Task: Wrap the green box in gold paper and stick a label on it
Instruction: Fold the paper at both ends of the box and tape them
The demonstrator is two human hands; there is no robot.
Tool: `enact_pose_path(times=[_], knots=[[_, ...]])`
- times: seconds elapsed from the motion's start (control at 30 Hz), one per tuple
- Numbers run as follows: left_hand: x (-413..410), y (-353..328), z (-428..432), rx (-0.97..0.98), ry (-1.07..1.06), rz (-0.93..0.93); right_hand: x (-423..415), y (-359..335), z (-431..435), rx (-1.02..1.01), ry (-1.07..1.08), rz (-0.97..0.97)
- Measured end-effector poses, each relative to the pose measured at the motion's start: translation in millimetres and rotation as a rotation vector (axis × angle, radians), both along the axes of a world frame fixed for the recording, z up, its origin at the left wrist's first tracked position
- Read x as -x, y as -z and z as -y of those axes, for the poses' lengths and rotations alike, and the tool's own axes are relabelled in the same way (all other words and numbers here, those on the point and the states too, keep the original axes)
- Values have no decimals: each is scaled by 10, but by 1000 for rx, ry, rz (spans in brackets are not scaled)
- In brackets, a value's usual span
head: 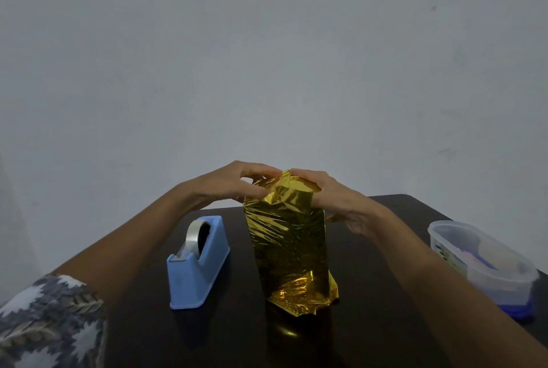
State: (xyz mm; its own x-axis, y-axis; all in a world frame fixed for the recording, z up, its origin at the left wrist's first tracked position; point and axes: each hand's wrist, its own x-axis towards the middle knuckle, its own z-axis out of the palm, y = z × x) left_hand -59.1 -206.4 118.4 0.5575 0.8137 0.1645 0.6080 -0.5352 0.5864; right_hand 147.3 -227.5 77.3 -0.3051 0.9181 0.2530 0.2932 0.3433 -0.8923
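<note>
The wrapping is at the end-fold stage. The gold paper [290, 243] already covers the sides of an upright, tall, rectangular shape near the middle of the table [385, 249]. That shape is presumably the green box, though no green shows anywhere.

Both hands work at its top end. The left hand [237, 184] has thumb and curled fingers pinching a gathered peak of paper at the top. The right hand [335, 198] is cupped over the top right corner, with its fingers bent down around the paper. The lower end, toward the table's near edge, looks folded but loose, with a flap sticking out.

The paper is a thin metallic foil, shiny and heavily creased. It holds sharp wrinkles and throws bright glints. It will likely spring back unless pressed flat, so the next move calls for flattening the top flaps into neat triangles and holding them with one hand. The other hand is then free to fetch tape.

A blue plastic tape dispenser [197, 264], blocky with rounded edges, stands just left of the box and carries a roll of clear tape [194, 234]. A clear plastic tub [480, 261] with blurred contents sits at the table's right edge. No label is visible, so that step is not yet done. The table is dark and glossy. A patterned sleeve [50, 323] shows at the lower left.
</note>
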Motion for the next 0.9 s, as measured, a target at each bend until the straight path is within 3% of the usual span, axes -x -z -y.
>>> enact_pose_path(times=[0.43, 0.5, 0.57, 0.63, 0.7, 0.9], knots=[[-48, -39, 25, -107, -65, -125, -77, 22, 4, -97, -60, 212], [-43, -34, 40, -137, -65, -147, -155, 47, 37, -27, -173, 119], [-36, -22, 49, -169, -66, -168, -226, 51, 50, -4, -223, -122], [-35, -17, 52, -182, -64, -174, -255, 26, 54, -146, -59, -227], [-37, -10, 34, -194, -63, -178, -232, -6, 22, -282, 62, -165], [-53, 22, 12, -199, -30, -132, -33, -27, -109, -332, -23, 160]])
